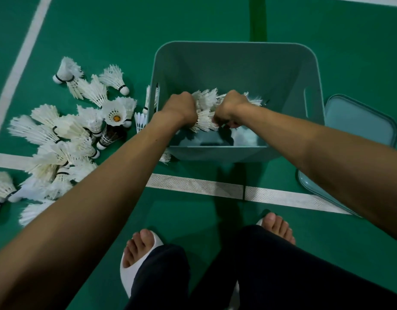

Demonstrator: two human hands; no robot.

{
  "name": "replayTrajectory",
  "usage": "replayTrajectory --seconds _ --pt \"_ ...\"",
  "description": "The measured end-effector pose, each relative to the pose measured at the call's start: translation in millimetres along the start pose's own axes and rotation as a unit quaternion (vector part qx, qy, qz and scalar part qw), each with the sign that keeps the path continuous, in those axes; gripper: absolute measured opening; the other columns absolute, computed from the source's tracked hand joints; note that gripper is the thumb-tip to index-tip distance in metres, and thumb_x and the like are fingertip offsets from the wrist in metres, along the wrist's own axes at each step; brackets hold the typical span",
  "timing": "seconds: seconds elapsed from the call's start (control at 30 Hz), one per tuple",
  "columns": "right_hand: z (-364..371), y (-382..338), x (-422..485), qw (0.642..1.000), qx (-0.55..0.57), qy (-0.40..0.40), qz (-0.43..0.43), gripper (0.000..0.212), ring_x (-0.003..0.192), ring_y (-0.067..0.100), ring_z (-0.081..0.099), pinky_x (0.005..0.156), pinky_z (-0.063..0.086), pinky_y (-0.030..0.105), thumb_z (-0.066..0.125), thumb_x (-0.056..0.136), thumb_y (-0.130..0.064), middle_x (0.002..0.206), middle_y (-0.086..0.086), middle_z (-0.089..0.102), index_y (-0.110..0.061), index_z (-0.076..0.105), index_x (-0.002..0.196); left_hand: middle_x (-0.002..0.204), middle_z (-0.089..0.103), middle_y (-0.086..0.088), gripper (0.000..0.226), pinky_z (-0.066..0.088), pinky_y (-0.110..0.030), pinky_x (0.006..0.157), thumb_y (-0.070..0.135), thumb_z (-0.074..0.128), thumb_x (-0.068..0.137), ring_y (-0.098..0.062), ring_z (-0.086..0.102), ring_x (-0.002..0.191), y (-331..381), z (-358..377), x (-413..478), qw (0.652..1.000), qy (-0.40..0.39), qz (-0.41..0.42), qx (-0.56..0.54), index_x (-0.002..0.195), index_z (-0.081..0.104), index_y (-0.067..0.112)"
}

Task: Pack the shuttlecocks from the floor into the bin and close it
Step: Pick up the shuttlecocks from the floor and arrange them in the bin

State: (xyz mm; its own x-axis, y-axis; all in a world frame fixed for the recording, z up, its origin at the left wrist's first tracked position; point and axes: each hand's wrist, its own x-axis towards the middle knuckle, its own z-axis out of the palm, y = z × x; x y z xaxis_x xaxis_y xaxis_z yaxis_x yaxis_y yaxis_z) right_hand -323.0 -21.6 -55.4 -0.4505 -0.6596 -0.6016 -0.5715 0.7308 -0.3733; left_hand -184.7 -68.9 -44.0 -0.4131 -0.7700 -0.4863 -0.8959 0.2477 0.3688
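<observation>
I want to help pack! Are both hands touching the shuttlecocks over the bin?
Touching. The head view shows the left hand and right hand gripping the shuttlecocks above the bin.

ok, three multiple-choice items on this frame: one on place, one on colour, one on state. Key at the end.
1. Where is the lid relative to the bin?
A. on top of it
B. on the floor to its right
C. inside it

2. What colour is the floor?
A. green
B. red
C. black

3. What are the left hand and right hand doing?
A. hanging empty
B. pressing the lid shut
C. gripping a bunch of shuttlecocks over the bin

Key:
1 B: the lid lies flat on the floor beside the bin's right wall.
2 A: the court surface is green with white lines.
3 C: both hands are curled round white feathers above the open bin.
</observation>
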Motion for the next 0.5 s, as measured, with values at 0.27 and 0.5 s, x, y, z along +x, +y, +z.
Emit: replayTrajectory --seconds 0.27,0.5 --pt "-13.3 -4.3 -9.8 0.999 -0.037 -0.026 -0.022 0.014 0.060 0.021 0.076 0.056 0.061 0.031 0.082 0.083 -0.016 0.071 0.009 0.077 -0.004 0.074 0.084 0.101 0.068 -0.018 0.029 0.064 -0.044 0.076 -0.009 0.047 0.090 -0.031 0.070 0.076 6.3 -8.9 -10.4 1.000 -0.014 -0.004 -0.013 0.107 0.069 0.002" --pt "-44.7 -13.3 -32.7 0.999 0.002 0.032 -0.043 0.017 0.061 0.020 0.071 0.062 0.063 0.034 0.071 0.087 -0.018 0.077 0.009 0.077 -0.002 0.071 0.092 0.101 0.071 -0.025 0.026 0.063 -0.043 0.053 -0.006 0.047 0.095 -0.028 0.075 0.058 18.8 -55.7 -64.9 0.987 0.053 0.014 -0.153 0.108 0.070 -0.006"
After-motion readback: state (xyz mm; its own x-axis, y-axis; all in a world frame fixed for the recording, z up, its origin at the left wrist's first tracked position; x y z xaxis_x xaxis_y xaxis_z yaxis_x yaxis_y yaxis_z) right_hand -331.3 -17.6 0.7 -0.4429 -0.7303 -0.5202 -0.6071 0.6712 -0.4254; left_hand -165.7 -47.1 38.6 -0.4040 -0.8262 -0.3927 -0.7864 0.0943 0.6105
